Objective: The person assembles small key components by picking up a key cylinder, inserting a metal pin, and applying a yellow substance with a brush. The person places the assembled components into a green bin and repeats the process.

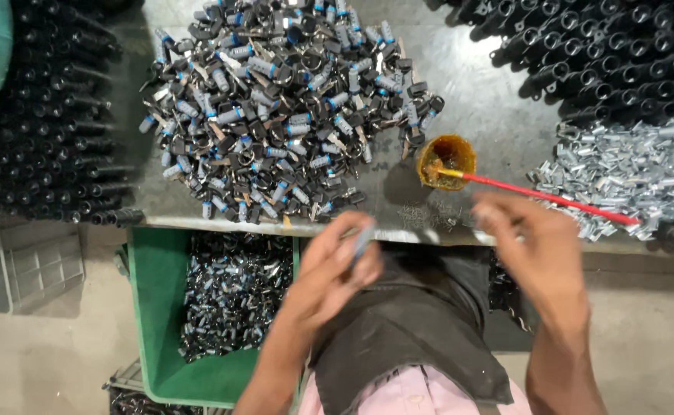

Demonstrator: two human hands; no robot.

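Holding a small lock part by the table edge

Left hand [335,265] pinches a small grey lock part [362,240], standing upright, just below the table [467,84]. Right hand [538,250] is apart, blurred; its grip is unclear. The orange cup [446,161] is nearer the right hand.

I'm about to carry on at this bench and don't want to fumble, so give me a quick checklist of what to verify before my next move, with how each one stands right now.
1. Left hand holds a small grey-blue cylinder part: ok, pinched in the fingers, though blurred.
2. Right hand free: cannot tell, motion blur hides the fingertips.
3. Red brush within reach: ok, resting in the orange cup, handle pointing right.
4. Orange cup upright on the metal table: ok.
5. Supply pile of keyed parts on the table: ok, plenty.
6. Green crate below the table edge: ok, partly filled.
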